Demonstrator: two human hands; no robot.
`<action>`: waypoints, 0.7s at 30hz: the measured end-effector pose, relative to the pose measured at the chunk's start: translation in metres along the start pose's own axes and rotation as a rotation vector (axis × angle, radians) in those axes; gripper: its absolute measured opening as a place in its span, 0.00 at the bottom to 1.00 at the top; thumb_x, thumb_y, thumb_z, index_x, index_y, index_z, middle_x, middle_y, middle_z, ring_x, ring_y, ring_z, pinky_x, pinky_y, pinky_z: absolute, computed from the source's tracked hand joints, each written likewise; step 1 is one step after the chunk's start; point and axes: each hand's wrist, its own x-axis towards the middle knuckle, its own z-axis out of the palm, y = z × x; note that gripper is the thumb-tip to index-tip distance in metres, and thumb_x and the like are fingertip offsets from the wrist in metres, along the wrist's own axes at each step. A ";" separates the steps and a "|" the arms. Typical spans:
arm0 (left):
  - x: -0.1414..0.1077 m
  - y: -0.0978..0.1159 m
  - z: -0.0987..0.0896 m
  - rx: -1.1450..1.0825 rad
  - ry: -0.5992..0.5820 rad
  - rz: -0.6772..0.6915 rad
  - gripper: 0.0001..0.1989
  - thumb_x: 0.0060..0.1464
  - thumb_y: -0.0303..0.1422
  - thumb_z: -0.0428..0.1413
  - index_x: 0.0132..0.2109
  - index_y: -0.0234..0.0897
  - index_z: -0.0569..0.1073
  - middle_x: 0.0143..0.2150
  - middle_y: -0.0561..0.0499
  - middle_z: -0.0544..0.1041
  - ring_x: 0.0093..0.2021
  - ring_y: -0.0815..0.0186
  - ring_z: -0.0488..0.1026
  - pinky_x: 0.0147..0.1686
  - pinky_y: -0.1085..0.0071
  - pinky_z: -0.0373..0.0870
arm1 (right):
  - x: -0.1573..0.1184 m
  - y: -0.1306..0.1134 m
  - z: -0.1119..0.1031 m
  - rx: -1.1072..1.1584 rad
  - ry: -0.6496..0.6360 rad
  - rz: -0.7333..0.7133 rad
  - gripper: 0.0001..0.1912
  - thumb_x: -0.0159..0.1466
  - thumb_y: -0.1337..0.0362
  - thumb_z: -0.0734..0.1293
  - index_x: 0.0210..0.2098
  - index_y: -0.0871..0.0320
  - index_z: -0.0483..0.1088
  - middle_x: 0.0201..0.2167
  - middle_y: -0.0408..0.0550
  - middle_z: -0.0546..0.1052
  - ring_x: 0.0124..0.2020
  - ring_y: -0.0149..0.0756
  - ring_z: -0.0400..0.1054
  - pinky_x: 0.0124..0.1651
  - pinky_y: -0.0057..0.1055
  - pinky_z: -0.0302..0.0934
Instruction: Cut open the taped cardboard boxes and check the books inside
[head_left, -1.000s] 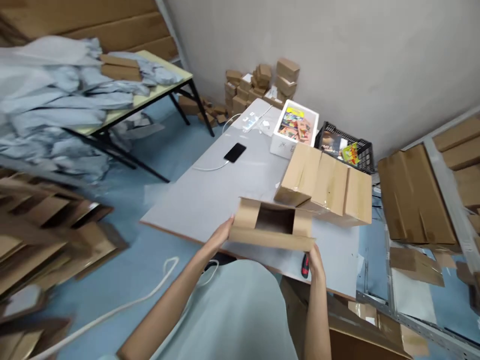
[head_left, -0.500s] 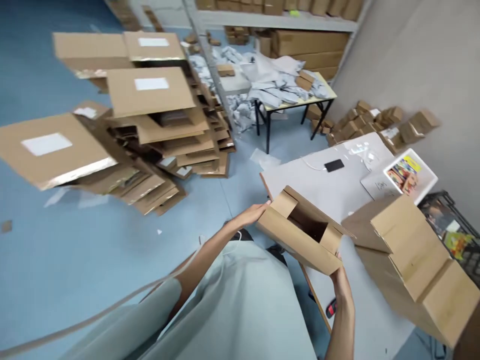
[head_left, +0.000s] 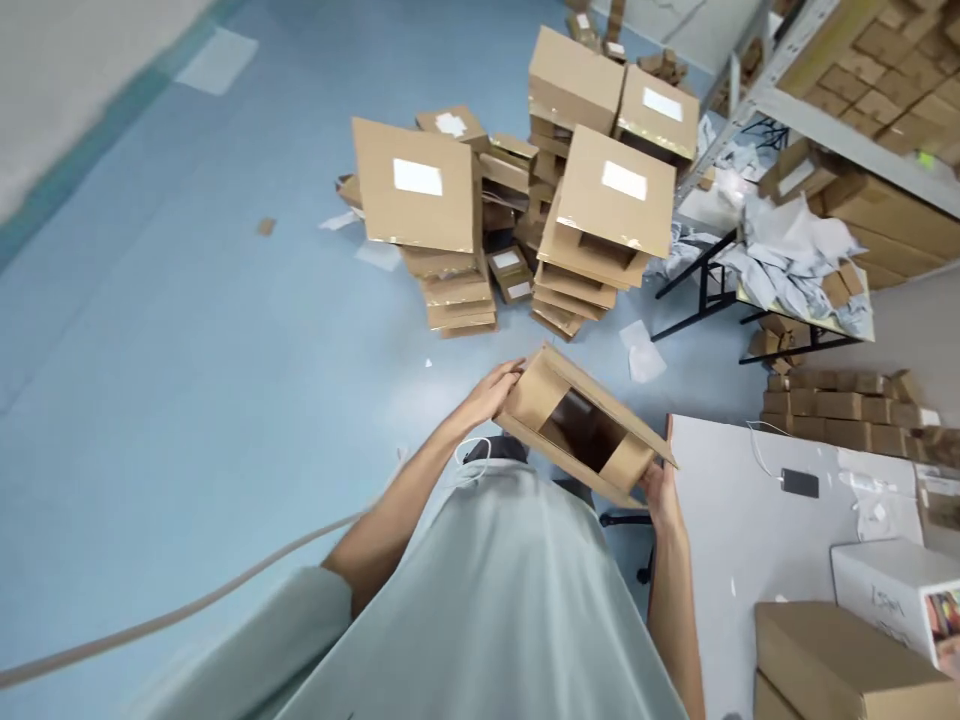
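Between my two hands is a brown cardboard box (head_left: 529, 390), tilted, its long flaps raised and its dark inside showing. My left hand (head_left: 491, 390) grips its left end, fingers against the cardboard. At the opposite end my right hand (head_left: 661, 495) holds the lower right corner, its fingers partly hidden by the box. The box is in front of my body, left of the white table (head_left: 720, 520) and above the blue floor.
Two stacks of brown cartons with white labels, a left stack (head_left: 412, 205) and a right stack (head_left: 619, 195), stand ahead on the floor. A phone (head_left: 799, 483) lies on the table near a large carton (head_left: 847, 650). A black-legged table (head_left: 795, 310) bears grey bags.
My view has swung left, so the stacks now sit nearer the middle and the table further right. The box stays in both hands, held away from the table's edge.
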 end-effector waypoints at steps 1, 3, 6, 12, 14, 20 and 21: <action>0.000 -0.005 -0.022 -0.016 0.018 -0.020 0.32 0.62 0.43 0.52 0.67 0.38 0.83 0.73 0.41 0.79 0.75 0.46 0.72 0.77 0.53 0.66 | 0.012 -0.015 0.019 0.022 -0.024 0.011 0.54 0.64 0.16 0.57 0.55 0.57 0.86 0.58 0.67 0.88 0.68 0.61 0.79 0.64 0.47 0.73; -0.001 -0.015 -0.058 -0.070 0.045 -0.076 0.33 0.63 0.44 0.51 0.68 0.38 0.82 0.72 0.40 0.80 0.73 0.45 0.74 0.75 0.51 0.70 | 0.032 -0.041 0.052 0.049 -0.075 0.013 0.48 0.69 0.21 0.60 0.57 0.57 0.85 0.61 0.64 0.87 0.68 0.57 0.79 0.65 0.45 0.73; -0.004 -0.033 -0.092 -0.155 0.100 -0.169 0.33 0.67 0.54 0.52 0.63 0.36 0.83 0.66 0.39 0.84 0.67 0.43 0.78 0.69 0.51 0.75 | 0.061 -0.067 0.093 0.020 -0.209 0.053 0.44 0.68 0.23 0.67 0.57 0.54 0.86 0.59 0.58 0.89 0.67 0.55 0.80 0.68 0.46 0.73; 0.010 -0.077 -0.118 -0.135 0.222 -0.397 0.35 0.61 0.61 0.57 0.55 0.34 0.85 0.59 0.37 0.87 0.62 0.44 0.82 0.63 0.56 0.79 | 0.133 -0.079 0.150 -0.168 -0.274 0.150 0.30 0.62 0.37 0.79 0.48 0.57 0.87 0.50 0.55 0.91 0.60 0.54 0.84 0.74 0.51 0.69; 0.024 -0.093 -0.122 -0.108 0.255 -0.496 0.32 0.58 0.55 0.57 0.53 0.34 0.85 0.58 0.36 0.88 0.59 0.44 0.83 0.58 0.54 0.81 | 0.158 -0.075 0.166 -0.205 -0.283 0.172 0.27 0.60 0.41 0.80 0.46 0.56 0.87 0.48 0.53 0.92 0.59 0.54 0.84 0.74 0.52 0.69; 0.082 -0.130 -0.131 0.035 0.288 -0.528 0.24 0.54 0.43 0.56 0.51 0.37 0.86 0.57 0.38 0.88 0.61 0.39 0.82 0.64 0.48 0.77 | 0.228 -0.062 0.214 -0.247 -0.273 0.157 0.23 0.59 0.53 0.78 0.52 0.53 0.85 0.57 0.49 0.90 0.62 0.46 0.82 0.74 0.48 0.70; 0.095 -0.133 -0.131 0.068 0.289 -0.504 0.23 0.54 0.42 0.56 0.51 0.37 0.86 0.57 0.38 0.88 0.62 0.39 0.81 0.65 0.48 0.76 | 0.239 -0.060 0.221 -0.250 -0.266 0.156 0.23 0.60 0.54 0.78 0.53 0.53 0.85 0.58 0.48 0.90 0.62 0.46 0.82 0.74 0.48 0.70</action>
